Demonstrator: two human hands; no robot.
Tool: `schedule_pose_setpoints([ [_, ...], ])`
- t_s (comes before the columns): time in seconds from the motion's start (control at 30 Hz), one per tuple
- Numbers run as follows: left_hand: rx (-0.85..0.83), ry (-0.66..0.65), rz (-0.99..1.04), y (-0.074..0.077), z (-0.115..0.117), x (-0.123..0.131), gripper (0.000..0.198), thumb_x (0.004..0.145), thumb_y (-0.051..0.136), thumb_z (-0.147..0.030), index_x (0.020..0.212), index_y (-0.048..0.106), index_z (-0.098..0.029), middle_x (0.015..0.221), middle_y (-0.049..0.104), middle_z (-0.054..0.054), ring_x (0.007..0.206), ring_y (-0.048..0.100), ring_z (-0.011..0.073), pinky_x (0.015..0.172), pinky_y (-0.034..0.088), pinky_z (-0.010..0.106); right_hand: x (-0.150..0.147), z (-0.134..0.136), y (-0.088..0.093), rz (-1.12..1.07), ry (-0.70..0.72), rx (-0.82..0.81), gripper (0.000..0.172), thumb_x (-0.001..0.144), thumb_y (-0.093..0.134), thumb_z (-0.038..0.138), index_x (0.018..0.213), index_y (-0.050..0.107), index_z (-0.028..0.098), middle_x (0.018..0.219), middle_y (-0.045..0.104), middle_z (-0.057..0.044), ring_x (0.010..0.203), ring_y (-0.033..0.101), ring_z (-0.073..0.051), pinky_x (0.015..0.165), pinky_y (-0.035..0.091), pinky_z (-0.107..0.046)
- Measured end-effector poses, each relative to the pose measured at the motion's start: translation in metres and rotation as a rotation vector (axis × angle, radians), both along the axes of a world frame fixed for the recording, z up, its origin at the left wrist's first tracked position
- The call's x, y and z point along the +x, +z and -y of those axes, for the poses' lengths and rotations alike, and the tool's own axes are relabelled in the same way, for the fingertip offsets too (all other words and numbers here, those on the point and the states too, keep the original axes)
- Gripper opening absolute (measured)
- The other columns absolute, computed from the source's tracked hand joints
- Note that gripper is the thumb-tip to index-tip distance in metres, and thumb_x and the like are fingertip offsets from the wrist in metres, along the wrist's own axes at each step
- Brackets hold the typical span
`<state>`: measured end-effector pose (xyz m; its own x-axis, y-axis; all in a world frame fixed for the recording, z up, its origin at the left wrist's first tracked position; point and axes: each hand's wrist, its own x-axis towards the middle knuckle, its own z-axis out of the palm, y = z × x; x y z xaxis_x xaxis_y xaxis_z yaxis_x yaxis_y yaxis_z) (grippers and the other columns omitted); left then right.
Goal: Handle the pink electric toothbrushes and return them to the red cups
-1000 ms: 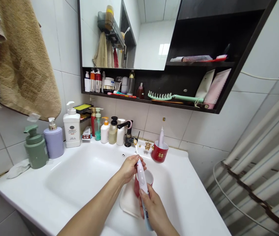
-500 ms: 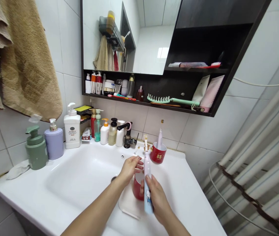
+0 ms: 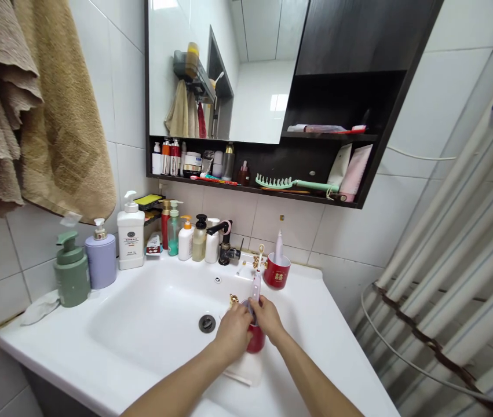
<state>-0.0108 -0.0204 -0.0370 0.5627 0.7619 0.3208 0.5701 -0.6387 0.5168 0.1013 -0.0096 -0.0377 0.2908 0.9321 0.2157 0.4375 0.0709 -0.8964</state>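
My right hand (image 3: 269,317) is closed around a pink electric toothbrush (image 3: 256,285) whose lower part is down inside a red cup (image 3: 256,340). The toothbrush stands nearly upright, head at the top. Curled over the near left rim of that cup is my left hand (image 3: 234,331); a gold piece (image 3: 233,300) shows just beyond its knuckles. The cup rests on a pale, flat tray-like piece (image 3: 246,370) in the right part of the white sink (image 3: 150,324). Its interior is mostly covered by my fingers.
A second red cup (image 3: 276,274) with another electric toothbrush (image 3: 279,246) stands at the back right. Behind the basin is a black faucet (image 3: 225,246). Pump bottles (image 3: 131,234) line the left and back. A mirror cabinet (image 3: 255,194) overhangs the sink; towels (image 3: 68,116) hang left.
The toothbrush has gone down from above into the red cup, in my right hand. My left hand, open beside it before, has closed on the cup's rim.
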Motion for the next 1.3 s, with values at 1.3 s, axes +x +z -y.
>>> schedule_pose_setpoints([
  [1.3, 0.427, -0.040, -0.161, 0.060, -0.073, 0.176, 0.027, 0.071, 0.032, -0.013, 0.092, 0.049, -0.013, 0.098, 0.046, 0.008, 0.093, 0.037, 0.0181, 0.080, 0.031, 0.030, 0.192, -0.060, 0.060, 0.180, -0.177, -0.131, 0.026, 0.075, 0.040, 0.027, 0.098, 0.044, 0.015, 0.098, 0.049, -0.004, 0.082, 0.049, -0.014, 0.068, 0.042, -0.034],
])
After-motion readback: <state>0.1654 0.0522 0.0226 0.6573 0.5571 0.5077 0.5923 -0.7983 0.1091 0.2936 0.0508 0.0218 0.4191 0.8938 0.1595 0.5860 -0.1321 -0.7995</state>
